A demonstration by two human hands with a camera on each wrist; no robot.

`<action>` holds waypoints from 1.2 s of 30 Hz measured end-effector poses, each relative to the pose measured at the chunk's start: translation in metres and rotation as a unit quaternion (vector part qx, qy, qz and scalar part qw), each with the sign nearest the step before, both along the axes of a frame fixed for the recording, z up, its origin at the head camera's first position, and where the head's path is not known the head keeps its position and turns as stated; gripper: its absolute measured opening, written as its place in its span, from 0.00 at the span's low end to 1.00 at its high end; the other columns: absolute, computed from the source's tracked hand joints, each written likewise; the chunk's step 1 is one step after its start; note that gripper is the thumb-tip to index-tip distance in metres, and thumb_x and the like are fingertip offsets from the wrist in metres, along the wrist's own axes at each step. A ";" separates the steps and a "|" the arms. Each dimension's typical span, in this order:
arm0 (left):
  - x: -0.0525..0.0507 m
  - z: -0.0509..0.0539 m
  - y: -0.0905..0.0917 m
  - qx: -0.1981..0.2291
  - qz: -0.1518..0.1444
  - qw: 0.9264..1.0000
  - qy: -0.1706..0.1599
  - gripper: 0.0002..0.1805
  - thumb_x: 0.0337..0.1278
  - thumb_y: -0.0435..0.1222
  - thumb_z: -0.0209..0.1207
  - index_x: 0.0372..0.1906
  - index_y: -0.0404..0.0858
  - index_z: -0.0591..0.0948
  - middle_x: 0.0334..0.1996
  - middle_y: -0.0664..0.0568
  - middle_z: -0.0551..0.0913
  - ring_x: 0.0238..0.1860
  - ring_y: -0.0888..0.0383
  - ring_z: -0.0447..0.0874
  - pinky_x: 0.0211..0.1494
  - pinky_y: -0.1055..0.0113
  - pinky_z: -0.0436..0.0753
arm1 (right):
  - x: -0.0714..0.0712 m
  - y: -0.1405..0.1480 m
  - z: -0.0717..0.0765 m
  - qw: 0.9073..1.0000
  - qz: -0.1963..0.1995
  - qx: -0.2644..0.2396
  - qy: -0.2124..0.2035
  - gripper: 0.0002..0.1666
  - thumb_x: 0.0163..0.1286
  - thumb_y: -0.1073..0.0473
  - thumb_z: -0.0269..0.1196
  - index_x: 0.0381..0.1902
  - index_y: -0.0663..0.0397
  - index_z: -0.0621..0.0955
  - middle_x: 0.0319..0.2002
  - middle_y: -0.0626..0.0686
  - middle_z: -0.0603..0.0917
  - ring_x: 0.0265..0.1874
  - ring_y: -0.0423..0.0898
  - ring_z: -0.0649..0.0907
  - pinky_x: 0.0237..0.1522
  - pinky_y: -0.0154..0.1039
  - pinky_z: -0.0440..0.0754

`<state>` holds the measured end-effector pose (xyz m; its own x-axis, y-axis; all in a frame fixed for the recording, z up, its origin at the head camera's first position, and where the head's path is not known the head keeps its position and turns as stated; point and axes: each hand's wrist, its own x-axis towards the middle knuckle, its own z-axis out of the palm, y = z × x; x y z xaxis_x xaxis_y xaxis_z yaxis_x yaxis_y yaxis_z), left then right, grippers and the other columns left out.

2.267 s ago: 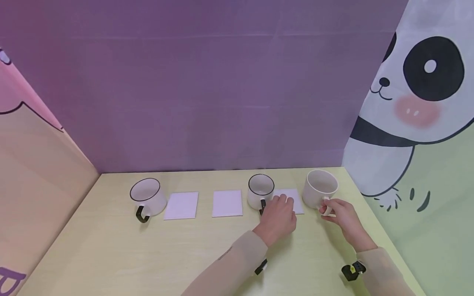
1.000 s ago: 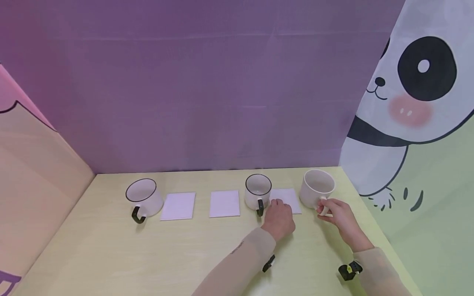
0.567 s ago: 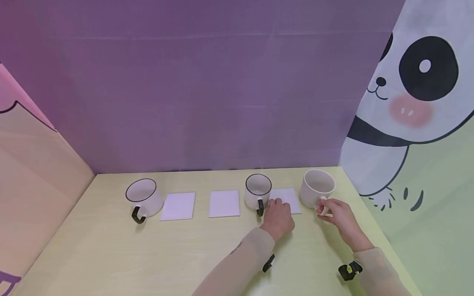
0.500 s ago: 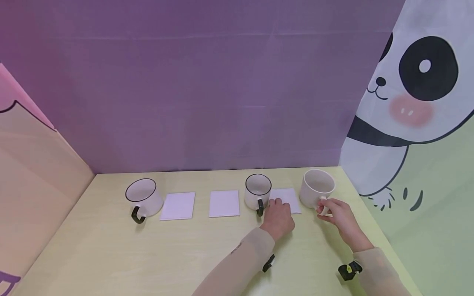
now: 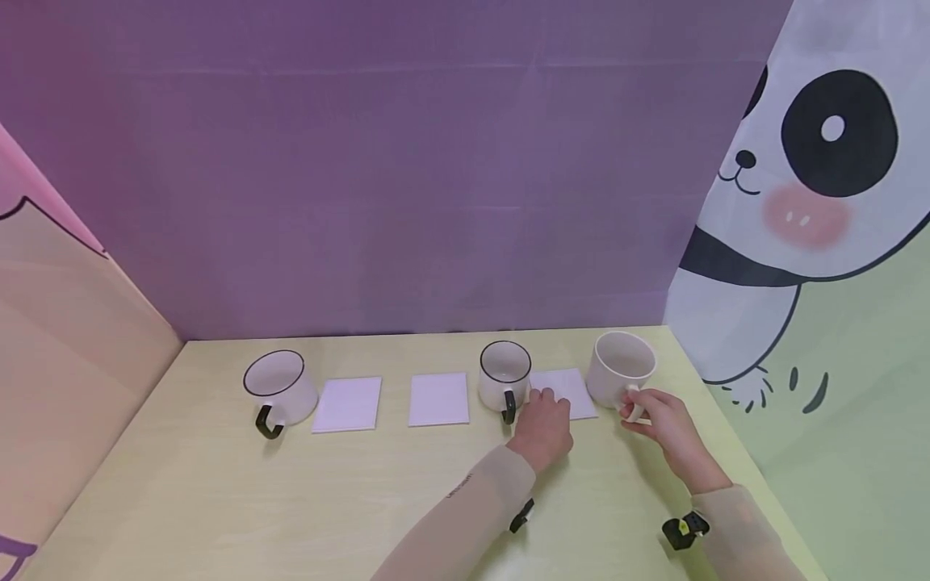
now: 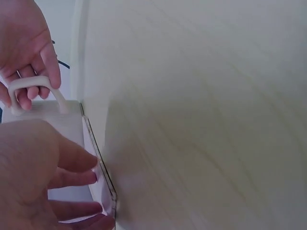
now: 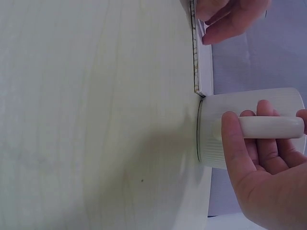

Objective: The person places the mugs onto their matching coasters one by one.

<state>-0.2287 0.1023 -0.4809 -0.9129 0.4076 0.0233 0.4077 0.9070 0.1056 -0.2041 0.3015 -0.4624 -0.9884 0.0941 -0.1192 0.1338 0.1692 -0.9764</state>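
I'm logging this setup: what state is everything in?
Wide white black-rimmed mug: upright, unheld
Narrow white black-rimmed mug: upright, unheld
Plain white ribbed mug: upright, right hand gripping handle
Left white square coaster: flat
Middle square coaster: flat
Right square coaster: flat, left hand touching

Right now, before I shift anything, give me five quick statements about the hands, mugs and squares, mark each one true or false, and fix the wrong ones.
1. The right hand holds the right mug by its handle. True.
2. The left hand grips a mug. False: its fingers are at the right square.
3. The left mug has a black handle. True.
4. The middle mug lies on its side. False: it stands upright.
5. Three squares show in the head view. True.
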 end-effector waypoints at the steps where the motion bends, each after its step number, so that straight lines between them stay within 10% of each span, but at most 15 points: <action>1: 0.000 0.000 -0.001 -0.005 0.005 1.000 0.012 0.15 0.58 0.42 0.66 0.48 0.41 0.84 0.45 0.47 0.78 0.50 0.51 0.74 0.49 0.65 0.79 | 0.000 0.000 0.000 1.000 0.000 0.000 -0.001 0.19 0.81 0.57 0.51 0.44 0.73 0.78 0.35 0.51 0.80 0.38 0.41 0.81 0.53 0.45 0.85; 17: -0.001 -0.006 0.003 -0.019 0.031 0.998 0.050 0.11 0.67 0.33 0.61 0.50 0.36 0.84 0.56 0.33 0.79 0.54 0.45 0.78 0.50 0.66 0.83 | -0.001 0.001 -0.001 1.000 0.002 0.005 -0.002 0.20 0.81 0.57 0.51 0.44 0.72 0.78 0.35 0.51 0.80 0.38 0.42 0.81 0.53 0.45 0.84; 36: 0.003 -0.005 0.002 -0.106 0.008 0.992 0.065 0.08 0.68 0.38 0.61 0.43 0.44 0.89 0.41 0.48 0.84 0.41 0.55 0.77 0.44 0.65 0.80 | 0.000 0.000 0.001 1.000 -0.003 0.010 -0.006 0.20 0.81 0.58 0.50 0.46 0.75 0.78 0.34 0.51 0.80 0.38 0.41 0.81 0.53 0.45 0.85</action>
<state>-0.2255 0.1045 -0.4857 -0.9144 0.4007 0.0571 0.3898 0.9099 -0.1419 -0.2044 0.3018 -0.4617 -0.9865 0.1017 -0.1284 0.1458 0.1878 -0.9713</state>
